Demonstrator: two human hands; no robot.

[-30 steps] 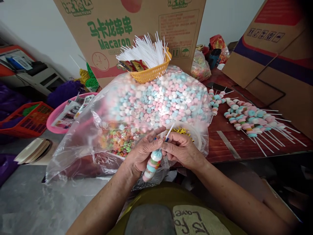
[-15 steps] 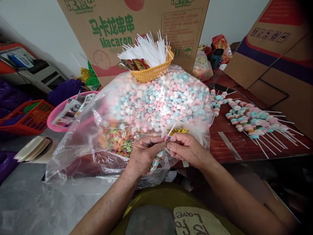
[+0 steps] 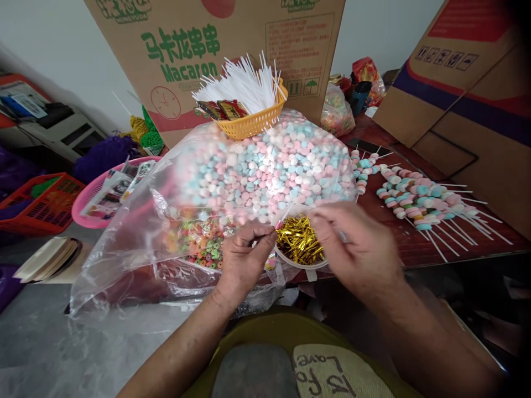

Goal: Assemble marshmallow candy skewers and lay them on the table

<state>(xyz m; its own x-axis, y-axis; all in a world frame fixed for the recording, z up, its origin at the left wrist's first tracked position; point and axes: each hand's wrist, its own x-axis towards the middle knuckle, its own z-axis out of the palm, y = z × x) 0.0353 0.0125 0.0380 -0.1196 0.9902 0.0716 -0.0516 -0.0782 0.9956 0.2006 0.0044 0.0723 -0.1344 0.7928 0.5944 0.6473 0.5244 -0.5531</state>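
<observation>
Two hands had pinched the candy skewer [image 3: 271,260] together a moment earlier; now only the left hand [image 3: 244,258] gripped its stick, fingers closed, just beside the bowl of gold twist ties [image 3: 299,243] at the bench [image 3: 385,249] edge. The right hand [image 3: 357,243] had swung off over the bowl's right rim. Blur hid whether it was open or held anything, and the left hand covered most of the candy skewer

A white wall [image 3: 53,55] backs the wooden table [image 3: 409,249] (grey floor [image 3: 37,342]).
</observation>
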